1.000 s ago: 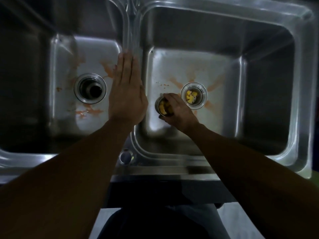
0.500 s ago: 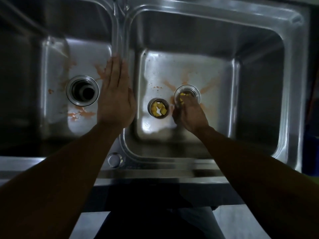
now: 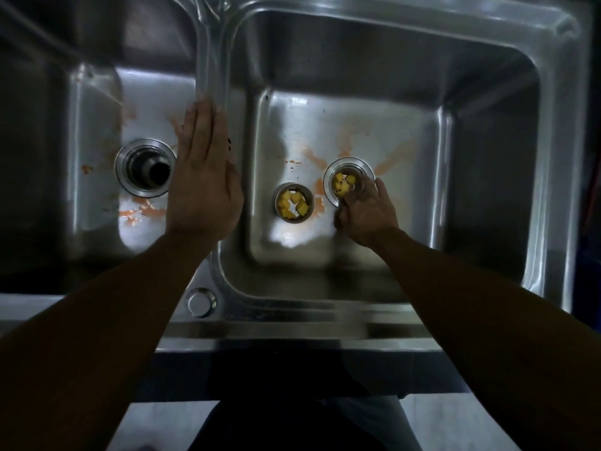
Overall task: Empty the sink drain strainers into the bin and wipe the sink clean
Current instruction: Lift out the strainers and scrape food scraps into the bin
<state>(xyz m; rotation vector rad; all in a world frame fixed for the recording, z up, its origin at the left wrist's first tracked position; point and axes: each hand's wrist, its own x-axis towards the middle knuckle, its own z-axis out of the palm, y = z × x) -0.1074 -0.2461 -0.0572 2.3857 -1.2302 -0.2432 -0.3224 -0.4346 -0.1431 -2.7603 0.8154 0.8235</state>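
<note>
A steel double sink lies below me. My left hand rests flat, fingers together, on the divider between the two basins. One strainer full of yellow food bits stands loose on the right basin's floor. A second strainer, also holding yellow bits, sits in the right drain. My right hand has its fingers curled over this strainer's near rim and seems to grip it. The left drain shows as a dark hole with no strainer in it.
Orange stains streak both basin floors around the drains. A round metal cap sits on the front rim between the basins. The faucet base is at the top edge. No bin is in view.
My right hand set the loose strainer down on the right basin's floor, then moved right onto the strainer in the drain. My left hand stayed on the divider.
</note>
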